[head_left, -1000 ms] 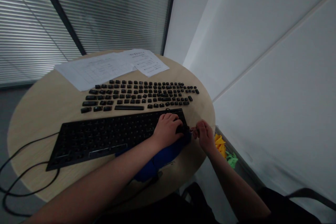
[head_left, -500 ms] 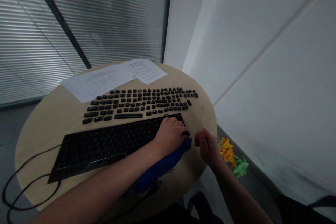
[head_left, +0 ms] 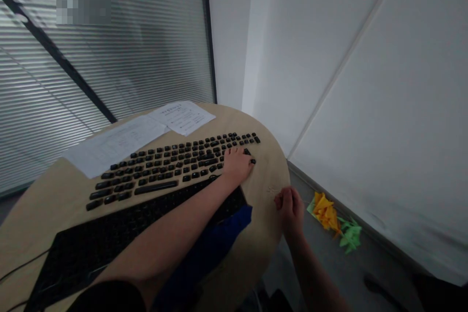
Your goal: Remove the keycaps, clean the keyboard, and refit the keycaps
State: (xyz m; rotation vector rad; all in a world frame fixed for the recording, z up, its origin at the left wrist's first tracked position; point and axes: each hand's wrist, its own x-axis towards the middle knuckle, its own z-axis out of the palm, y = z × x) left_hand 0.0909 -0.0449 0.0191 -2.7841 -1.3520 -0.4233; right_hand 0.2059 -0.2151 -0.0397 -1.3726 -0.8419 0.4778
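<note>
Many keycaps (head_left: 207,161) stretch left of our left hand (head_left: 237,166), its hold impossible to tell; our right hand (head_left: 291,205) closes around a faint wire (head_left: 271,189). Nearer us than the left fingers (head_left: 234,151), our forearm (head_left: 171,241) part-hides the keyboard (head_left: 109,234).

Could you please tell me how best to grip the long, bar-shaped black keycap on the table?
I'd probably pinch the bar-shaped keycap by its long edges, midway along, from above: it lies flat and narrow, with smaller black keycaps beyond and the wide black keyboard on its near side.

Left hand (head_left: 237,165) covers some keycaps (head_left: 207,162) beside 1 keyboard (head_left: 117,229); right hand (head_left: 291,207) grips thin wire (head_left: 271,189).
</note>
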